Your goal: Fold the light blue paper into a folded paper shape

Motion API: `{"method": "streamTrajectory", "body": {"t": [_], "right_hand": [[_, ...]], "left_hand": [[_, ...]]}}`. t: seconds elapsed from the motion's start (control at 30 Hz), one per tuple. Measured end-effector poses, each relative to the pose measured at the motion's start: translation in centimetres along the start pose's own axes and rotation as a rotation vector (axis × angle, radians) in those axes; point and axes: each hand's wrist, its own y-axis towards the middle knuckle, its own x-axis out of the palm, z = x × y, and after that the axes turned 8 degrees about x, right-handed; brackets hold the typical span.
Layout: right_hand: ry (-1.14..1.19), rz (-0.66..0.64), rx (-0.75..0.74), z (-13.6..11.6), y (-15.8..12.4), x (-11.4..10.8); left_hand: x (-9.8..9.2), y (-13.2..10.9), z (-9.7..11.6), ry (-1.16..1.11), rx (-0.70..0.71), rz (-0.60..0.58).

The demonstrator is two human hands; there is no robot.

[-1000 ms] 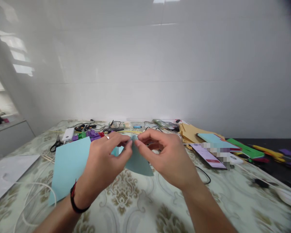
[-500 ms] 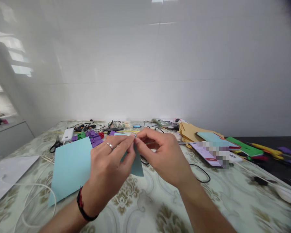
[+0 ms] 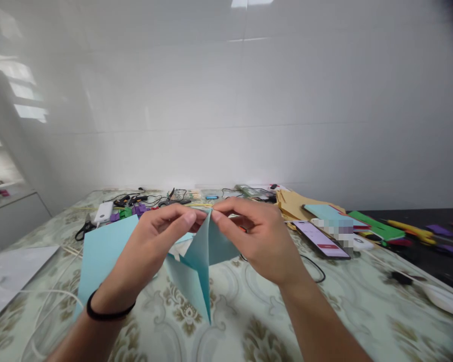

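Note:
A light blue folded paper (image 3: 198,256) hangs between my hands above the table, its creased panels spread and its lower tip pointing down. My right hand (image 3: 254,234) pinches it at the top fold with thumb and fingers. My left hand (image 3: 154,246) is closed at the upper left side of the same paper, thumb over the fingers; the fingertips are partly hidden behind the fold. Under my left forearm lies a flat light blue sheet (image 3: 103,256), partly covered by that arm.
Black scissors (image 3: 85,230), a white power bank (image 3: 104,212) and purple paper pieces (image 3: 139,209) lie at the left. At the right are a phone (image 3: 320,240), brown envelopes (image 3: 292,203), green paper (image 3: 377,226) and a white mouse (image 3: 447,301). A white cable (image 3: 56,291) crosses the left side.
The folded paper has opened out and now hangs with its panels spread. My left hand has shifted left and turned, moving apart from my right hand, which stays at the top fold.

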Motion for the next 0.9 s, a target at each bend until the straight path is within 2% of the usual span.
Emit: {"method": "streamTrajectory", "body": {"t": [0.2, 0.37, 0.57, 0.9], "right_hand": [[0.047, 0.030, 0.025, 0.31, 0.13, 0.54], [0.174, -0.012, 0.082, 0.65, 0.31, 0.44], [0.270, -0.091, 0.139, 0.68, 0.38, 0.36], [0.245, -0.140, 0.134, 0.41, 0.14, 0.34]], "left_hand": [[0.30, 0.21, -0.41, 0.017, -0.047, 0.094], [0.17, 0.38, -0.77, -0.030, -0.087, 0.073], [0.09, 0.29, -0.64, -0.047, -0.221, 0.114], [-0.41, 0.05, -0.25, 0.049, -0.226, 0.083]]}}
